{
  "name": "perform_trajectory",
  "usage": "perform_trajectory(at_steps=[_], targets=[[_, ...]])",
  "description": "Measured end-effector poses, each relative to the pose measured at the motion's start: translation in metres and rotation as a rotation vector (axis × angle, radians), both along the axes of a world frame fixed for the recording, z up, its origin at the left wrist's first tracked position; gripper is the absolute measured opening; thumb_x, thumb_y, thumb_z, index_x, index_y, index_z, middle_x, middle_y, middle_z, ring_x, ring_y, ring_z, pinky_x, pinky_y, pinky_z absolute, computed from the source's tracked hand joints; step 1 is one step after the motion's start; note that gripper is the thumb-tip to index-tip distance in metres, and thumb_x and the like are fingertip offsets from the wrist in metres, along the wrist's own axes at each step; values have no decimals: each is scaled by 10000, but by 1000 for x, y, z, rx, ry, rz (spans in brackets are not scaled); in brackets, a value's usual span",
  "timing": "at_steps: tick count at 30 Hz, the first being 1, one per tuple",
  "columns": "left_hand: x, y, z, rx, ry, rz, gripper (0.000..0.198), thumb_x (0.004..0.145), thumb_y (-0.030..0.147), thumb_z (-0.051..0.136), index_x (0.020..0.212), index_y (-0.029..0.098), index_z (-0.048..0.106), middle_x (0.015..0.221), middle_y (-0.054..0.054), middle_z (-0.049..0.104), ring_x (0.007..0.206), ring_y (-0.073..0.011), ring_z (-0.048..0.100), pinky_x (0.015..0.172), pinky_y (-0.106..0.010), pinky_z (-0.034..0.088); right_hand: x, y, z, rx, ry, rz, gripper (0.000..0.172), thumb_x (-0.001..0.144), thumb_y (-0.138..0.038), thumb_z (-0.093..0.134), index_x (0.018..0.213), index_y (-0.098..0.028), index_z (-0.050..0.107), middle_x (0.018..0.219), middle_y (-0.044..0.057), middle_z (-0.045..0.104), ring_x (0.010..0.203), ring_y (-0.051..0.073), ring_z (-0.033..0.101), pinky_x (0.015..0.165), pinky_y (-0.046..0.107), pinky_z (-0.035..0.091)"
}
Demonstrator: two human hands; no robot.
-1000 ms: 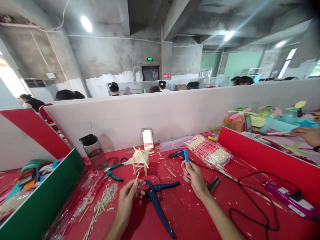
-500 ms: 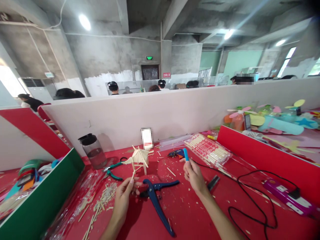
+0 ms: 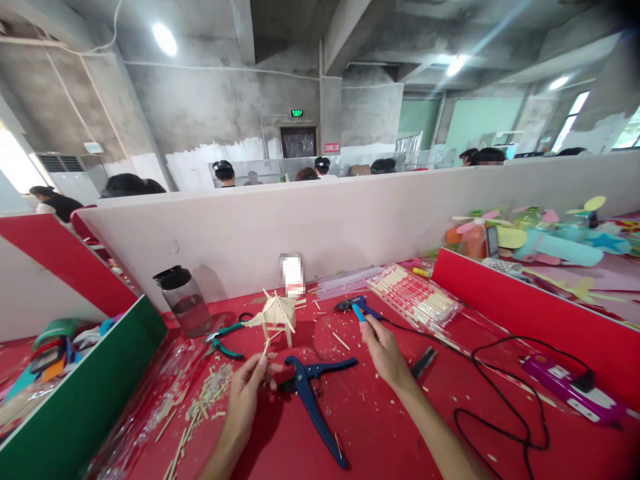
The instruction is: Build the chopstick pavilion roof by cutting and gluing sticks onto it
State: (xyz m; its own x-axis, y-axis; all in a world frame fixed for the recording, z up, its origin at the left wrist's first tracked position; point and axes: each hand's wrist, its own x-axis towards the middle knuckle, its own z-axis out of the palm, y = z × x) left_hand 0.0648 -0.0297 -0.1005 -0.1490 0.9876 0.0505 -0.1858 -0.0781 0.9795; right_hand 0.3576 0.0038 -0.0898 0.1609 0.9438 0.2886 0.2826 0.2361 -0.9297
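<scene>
My left hand [image 3: 247, 385] is closed in a pinch on a short wooden stick [image 3: 267, 346], just in front of a small stick-built pavilion model [image 3: 279, 310] with a pointed roof and legs. My right hand [image 3: 383, 343] grips a blue pen-like stick [image 3: 358, 313], its tip pointing up and left; its exact kind is unclear. Right behind that tip lies a blue glue gun [image 3: 367, 309], apparently not held. Between my hands rests a dark blue ratchet cutter [image 3: 314, 403] with its handles spread. Green-handled pliers [image 3: 226, 343] lie left of the model.
A bottle [image 3: 186, 303] stands against the white partition [image 3: 350, 227]. Wood scraps [image 3: 210, 393] lie at left. Bagged sticks [image 3: 417, 297], a dark flat blade-like piece [image 3: 424, 363], a black cord and a purple power strip [image 3: 570, 390] are at right. Green and red dividers flank the table.
My right hand has shifted slightly left, and the blue stick has tipped from nearly upright to leaning left, towards the glue gun. My left hand stays by the model with its stick.
</scene>
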Motion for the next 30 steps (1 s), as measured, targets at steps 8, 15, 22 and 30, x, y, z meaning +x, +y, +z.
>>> perform_trajectory(at_steps=[8,15,22,30], targets=[[1,0,5,-2,1,-5,504,703,592,821,902,135,743,709,-64,757,454,-136,569,386,-234,478,5,7,-10,33,-385,-105,443,1000,-511,379,1000,-206,700,894,116,716,872,295,658,760,349,453],[1,0,3,6,22,-3,502,724,600,798,924,143,743,714,-58,757,446,-139,565,391,-238,477,5,14,-25,54,-598,-138,265,944,-222,454,986,-179,712,964,145,672,909,279,642,816,349,446],[8,-8,13,48,103,-100,527,787,630,734,974,137,746,671,-66,748,449,-146,577,449,-239,473,-21,-9,-3,98,-465,80,251,982,-264,491,1069,-208,720,1035,116,729,972,271,665,876,364,489],[34,-28,18,38,184,-334,511,865,613,665,935,113,742,640,-79,733,453,-143,571,489,-238,442,-91,-44,17,-118,258,480,300,917,-479,646,965,-194,727,845,50,737,757,208,683,664,282,509]])
